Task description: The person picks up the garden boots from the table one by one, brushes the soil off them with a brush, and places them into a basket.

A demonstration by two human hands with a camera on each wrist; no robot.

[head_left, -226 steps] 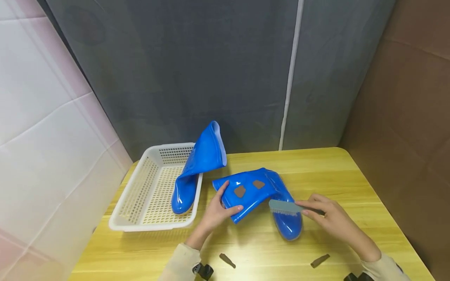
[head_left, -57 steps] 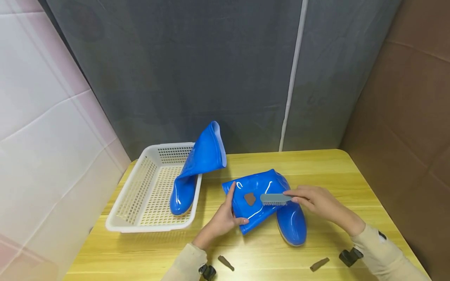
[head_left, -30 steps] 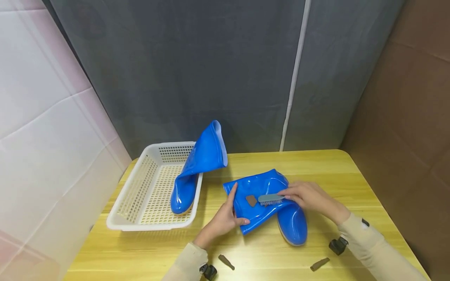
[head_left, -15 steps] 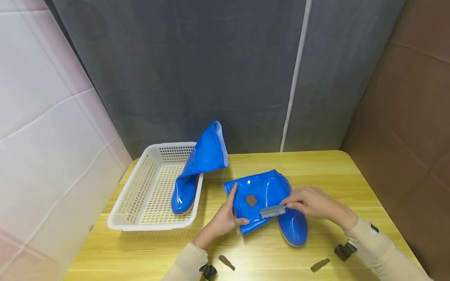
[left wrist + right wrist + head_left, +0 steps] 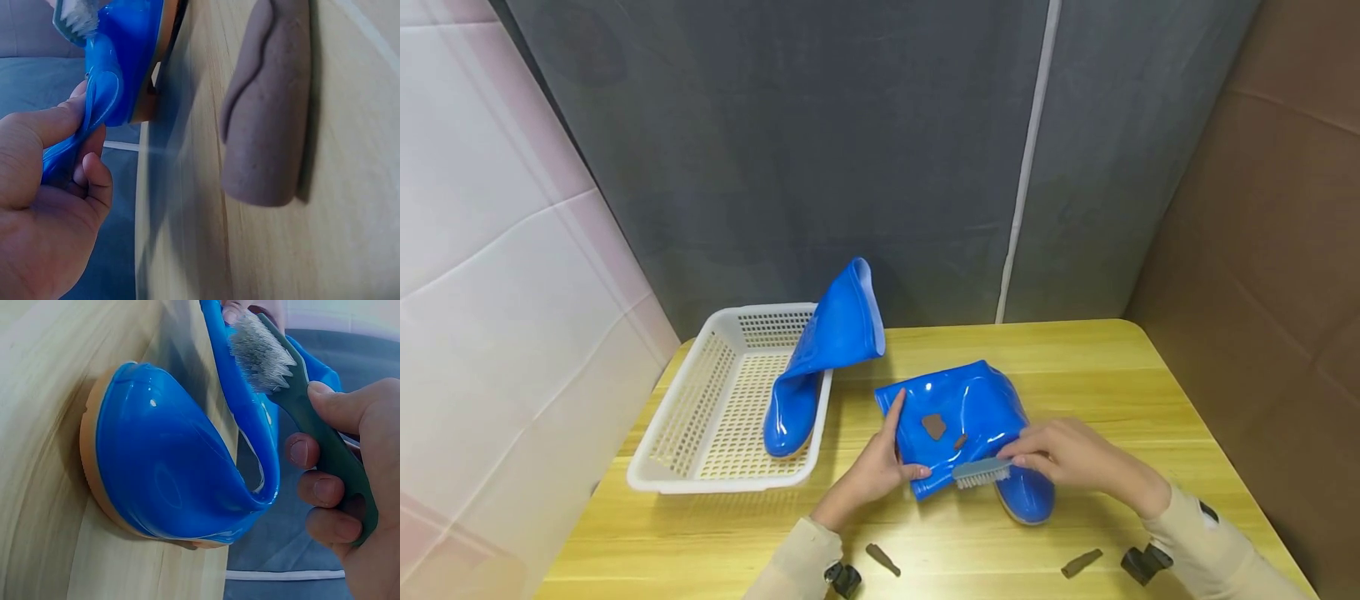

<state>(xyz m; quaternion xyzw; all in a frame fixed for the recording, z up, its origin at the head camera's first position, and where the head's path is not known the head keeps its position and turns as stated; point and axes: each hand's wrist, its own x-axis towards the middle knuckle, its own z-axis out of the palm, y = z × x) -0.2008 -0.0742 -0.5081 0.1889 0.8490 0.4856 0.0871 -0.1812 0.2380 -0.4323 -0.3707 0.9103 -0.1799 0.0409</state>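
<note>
A shiny blue rubber boot [image 5: 981, 400] lies on its side on the table, its toe towards the near right. My left hand [image 5: 880, 468] grips the boot's top rim, thumb on the near side and fingers behind. On the shaft sit a brown patch [image 5: 934, 427] and a smaller brown smear [image 5: 961, 442]. My right hand [image 5: 1060, 450] holds a grey-green scrub brush [image 5: 325, 437] by its handle. The white bristles [image 5: 259, 356] are at the shaft's near edge; whether they touch it I cannot tell.
Left of the boot stands a white plastic basket [image 5: 647, 477]. A second blue boot [image 5: 838, 325] leans over its right side, toe inside. Two small brown pieces lie near the front, one left [image 5: 883, 560] and one right [image 5: 1081, 563]. A grey partition [image 5: 850, 167] rises behind the table.
Since the earliest frame the boot has shifted slightly right, and one of its two brown patches has shrunk to a smear. Over the last second the brush moved down the shaft towards its near edge.
</note>
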